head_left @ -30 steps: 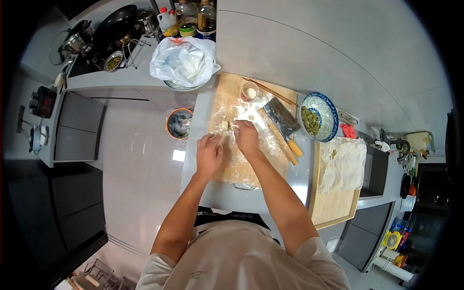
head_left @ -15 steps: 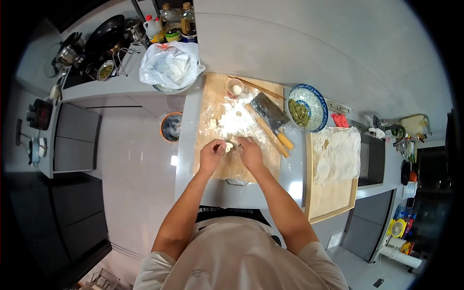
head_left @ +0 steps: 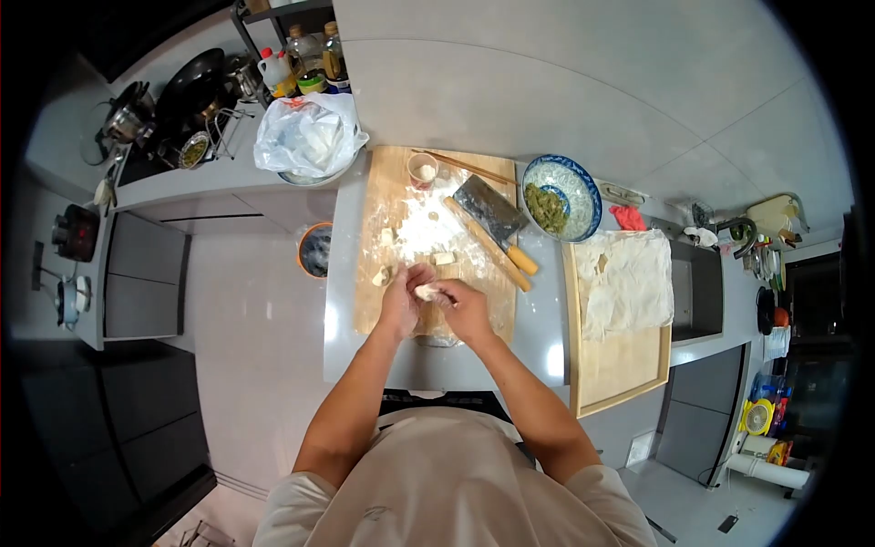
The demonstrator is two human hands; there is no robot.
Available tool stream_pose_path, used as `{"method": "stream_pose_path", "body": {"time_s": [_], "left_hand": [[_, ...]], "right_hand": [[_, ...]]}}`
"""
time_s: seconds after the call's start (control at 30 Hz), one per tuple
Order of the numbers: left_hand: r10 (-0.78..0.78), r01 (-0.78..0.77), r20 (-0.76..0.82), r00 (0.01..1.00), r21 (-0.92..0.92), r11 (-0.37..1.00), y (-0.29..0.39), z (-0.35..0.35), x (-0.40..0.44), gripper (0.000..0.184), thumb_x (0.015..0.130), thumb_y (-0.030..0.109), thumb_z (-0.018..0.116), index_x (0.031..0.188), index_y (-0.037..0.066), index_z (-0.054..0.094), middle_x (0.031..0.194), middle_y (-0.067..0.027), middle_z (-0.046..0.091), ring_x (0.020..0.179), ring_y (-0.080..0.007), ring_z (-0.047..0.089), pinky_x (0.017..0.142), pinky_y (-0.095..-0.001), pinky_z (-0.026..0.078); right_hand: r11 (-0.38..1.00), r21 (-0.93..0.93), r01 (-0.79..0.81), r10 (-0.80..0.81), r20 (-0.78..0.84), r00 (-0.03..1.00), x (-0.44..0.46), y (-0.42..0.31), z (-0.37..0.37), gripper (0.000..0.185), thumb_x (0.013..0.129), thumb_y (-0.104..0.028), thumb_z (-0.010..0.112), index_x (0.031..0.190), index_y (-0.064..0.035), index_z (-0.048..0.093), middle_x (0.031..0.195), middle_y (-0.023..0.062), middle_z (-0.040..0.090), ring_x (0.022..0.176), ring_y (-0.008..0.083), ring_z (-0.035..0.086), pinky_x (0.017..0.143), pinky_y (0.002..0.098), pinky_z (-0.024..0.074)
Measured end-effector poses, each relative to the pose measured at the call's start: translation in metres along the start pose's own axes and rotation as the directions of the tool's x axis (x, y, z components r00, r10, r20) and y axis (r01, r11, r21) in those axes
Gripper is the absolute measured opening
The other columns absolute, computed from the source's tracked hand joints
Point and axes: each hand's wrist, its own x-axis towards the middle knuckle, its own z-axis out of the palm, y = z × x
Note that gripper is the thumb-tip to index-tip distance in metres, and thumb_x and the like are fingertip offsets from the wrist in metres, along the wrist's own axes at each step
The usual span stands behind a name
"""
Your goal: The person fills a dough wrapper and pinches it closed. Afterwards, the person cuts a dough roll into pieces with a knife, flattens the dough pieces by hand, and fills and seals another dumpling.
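Observation:
A pale piece of dough point(head_left: 426, 293) is between my two hands over the near part of the floured wooden board point(head_left: 378, 187). My left hand point(head_left: 401, 299) curls round it from the left. From the right, my right hand point(head_left: 463, 310) pinches it with closed fingers. One dough lump point(head_left: 381, 275) lies just beside my left hand. Another dough piece point(head_left: 443, 259) sits beyond my fingers, and a third dough piece point(head_left: 387, 235) is farther up on the left. A rolling pin point(head_left: 487, 244) and a cleaver point(head_left: 489, 208) with a yellow handle lie at the board's right side.
A small cup point(head_left: 422, 170) and chopsticks point(head_left: 465, 166) are at the board's far edge. Right of it stands a blue-rimmed bowl point(head_left: 591, 187) with green filling. A wooden tray point(head_left: 620, 374) with a white cloth point(head_left: 629, 283) is beside the sink. A plastic bag point(head_left: 310, 137) is at the back left.
My hands have come together round a dough piece. Dough pieces beside and beyond my left hand now show on the board. The whole view has shifted slightly.

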Motion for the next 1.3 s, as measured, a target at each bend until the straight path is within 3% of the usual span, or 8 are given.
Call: {"method": "stream_pose_path", "body": {"time_s": [0.07,0.33,0.43,0.53,0.67,0.83,1.17,1.3], "left_hand": [[-0.097,0.124,0.083,0.992,-0.438,0.890,0.020,0.017,-0.008,0.075,0.113,0.061,0.029,0.143,-0.001,0.059,0.135,-0.0167,0.068,0.125,-0.0286,0.064,0.111,-0.0399,0.048],[0.097,0.230,0.490,0.866,-0.564,0.793,0.042,0.022,-0.029,0.094,0.105,0.076,0.025,0.153,-0.001,0.051,0.151,-0.0177,0.060,0.141,-0.0301,0.055,0.124,-0.0451,0.037],[0.145,0.274,0.586,0.797,-0.564,0.779,0.046,0.036,-0.035,0.094,0.104,0.078,0.022,0.168,0.010,0.029,0.170,-0.0068,0.037,0.155,-0.0263,0.038,0.127,-0.0432,0.029],[0.451,-0.115,0.530,0.718,-0.549,0.828,0.040,0.050,-0.026,0.088,0.102,0.069,0.040,0.170,0.019,0.015,0.175,-0.0067,0.018,0.160,-0.0274,0.019,0.130,-0.0491,0.014],[0.702,-0.488,0.486,0.521,-0.505,0.712,0.040,0.054,-0.018,0.098,0.099,0.060,0.058,0.172,0.028,0.001,0.180,-0.0066,-0.002,0.166,-0.0286,0.001,0.133,-0.0551,0.000],[0.199,-0.040,0.321,0.926,-0.442,0.896,0.067,0.061,-0.039,0.096,0.102,0.081,0.024,0.166,0.010,0.033,0.170,-0.0053,0.037,0.156,-0.0235,0.034,0.130,-0.0404,0.022],[0.078,0.007,0.265,0.961,-0.307,0.952,0.058,0.066,-0.043,0.093,0.104,0.079,0.018,0.171,0.016,0.018,0.177,0.0007,0.019,0.161,-0.0196,0.018,0.132,-0.0375,0.013],[0.034,0.194,0.488,0.872,-0.409,0.892,0.059,0.066,-0.044,0.086,0.106,0.075,0.019,0.171,0.020,0.018,0.175,-0.0017,0.024,0.161,-0.0209,0.021,0.131,-0.0400,0.020]], "right_hand": [[0.909,-0.123,0.397,-0.368,0.209,0.906,-0.008,-0.011,-0.001,0.037,0.085,0.012,0.066,0.116,-0.0041,0.077,0.108,0.0149,0.074,0.098,0.0301,0.072,0.085,0.0359,0.0583],[0.857,-0.181,0.483,-0.513,-0.212,0.832,0.007,-0.078,-0.003,0.050,0.087,-0.003,0.069,0.137,-0.0043,0.066,0.132,0.0200,0.065,0.124,0.0404,0.062,0.104,0.0476,0.0501],[0.762,-0.275,0.587,-0.639,-0.170,0.750,0.018,-0.096,0.020,0.068,0.092,-0.024,0.069,0.155,-0.0056,0.048,0.158,0.0269,0.044,0.146,0.0483,0.041,0.120,0.0585,0.0315],[0.768,-0.386,0.510,-0.547,0.018,0.837,0.025,-0.094,0.041,0.090,0.096,-0.053,0.057,0.167,-0.0059,0.026,0.174,0.0293,0.013,0.161,0.0506,0.006,0.125,0.0669,0.0063],[0.775,-0.390,0.497,-0.515,0.065,0.855,0.029,-0.087,0.038,0.092,0.097,-0.052,0.056,0.168,-0.0050,0.021,0.173,0.0320,0.011,0.160,0.0523,0.005,0.126,0.0669,0.0061],[0.851,-0.283,0.443,-0.441,0.076,0.894,0.016,-0.084,0.041,0.092,0.101,-0.050,0.052,0.169,-0.0046,0.012,0.173,0.0327,0.006,0.161,0.0510,0.004,0.127,0.0655,0.0043],[0.851,-0.193,0.488,-0.481,0.085,0.872,0.021,-0.062,0.040,0.080,0.103,-0.030,0.049,0.168,-0.0008,0.012,0.174,0.0302,0.010,0.161,0.0477,0.010,0.129,0.0572,0.0089],[0.860,-0.307,0.407,-0.434,-0.021,0.901,0.046,-0.060,0.027,0.084,0.111,-0.057,0.036,0.169,-0.0022,0.008,0.175,0.0260,0.013,0.157,0.0454,0.027,0.128,0.0526,0.0216]]}}
